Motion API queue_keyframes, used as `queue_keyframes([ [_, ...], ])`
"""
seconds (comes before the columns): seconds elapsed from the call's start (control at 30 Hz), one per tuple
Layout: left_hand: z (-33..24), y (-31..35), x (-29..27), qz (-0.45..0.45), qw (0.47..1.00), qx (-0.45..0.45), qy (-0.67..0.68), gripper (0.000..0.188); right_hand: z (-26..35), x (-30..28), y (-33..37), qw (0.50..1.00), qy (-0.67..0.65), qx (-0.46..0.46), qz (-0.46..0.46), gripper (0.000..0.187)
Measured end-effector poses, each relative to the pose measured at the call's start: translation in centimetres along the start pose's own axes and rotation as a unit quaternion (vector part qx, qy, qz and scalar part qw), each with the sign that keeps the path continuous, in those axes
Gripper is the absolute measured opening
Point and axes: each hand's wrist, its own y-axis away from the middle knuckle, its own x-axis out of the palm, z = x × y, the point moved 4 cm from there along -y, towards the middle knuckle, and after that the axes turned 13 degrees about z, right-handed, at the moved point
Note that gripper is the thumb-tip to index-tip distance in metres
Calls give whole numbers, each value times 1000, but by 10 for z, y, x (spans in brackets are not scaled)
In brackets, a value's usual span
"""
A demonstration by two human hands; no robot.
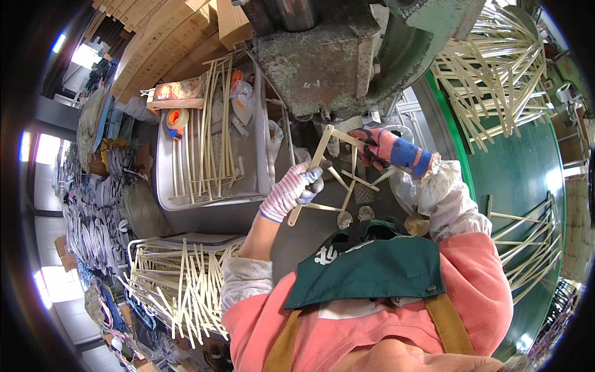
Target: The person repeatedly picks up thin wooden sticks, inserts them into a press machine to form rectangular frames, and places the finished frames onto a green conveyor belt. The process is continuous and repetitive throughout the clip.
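The cream frame of flat, jointed strips (320, 149) hangs in the air between both hands, in front of the worn green metal machine head (319, 71); from my remote view I cannot tell whether they touch. I see the left hand in a striped pale glove (295, 189) closed around the long strip's middle, I judge to carry the weight and steady its slant. The right hand in a pink glove with a blue cuff (378, 150) is closed on the short upper strip, fingers bunched; I take this two-point hold as a way of controlling the loose joints, since other strips splay below.

Further out, I find long cream strips (213, 133) lying lengthwise in the pale rectangular tray (217, 203), perhaps for easy picking. A tangled cream pile (186, 279) lies nearer the body's left. On the right, the green-topped table (517, 167) bears another heap of cream strips (489, 68), probably within an arm's reach.
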Motion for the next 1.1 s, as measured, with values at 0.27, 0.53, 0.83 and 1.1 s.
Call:
queue_keyframes([
  [0.27, 12, -7, -5, -30, 998, -13, -46, 30, -13, 16, -6, 992, 112, -38, -36, 73],
  [0.53, 23, -14, -26, 65, 998, 23, 3, 32, -13, 13, -5, 993, 107, -8, -48, 73],
  [0.83, 14, 3, -23, -35, 995, 1, -95, 21, -31, 11, 25, 996, -32, -58, -59, 38],
  [1.1, 8, 22, -31, -84, 987, 27, -132, 23, -20, 15, 31, 992, 36, -23, -121, 28],
])
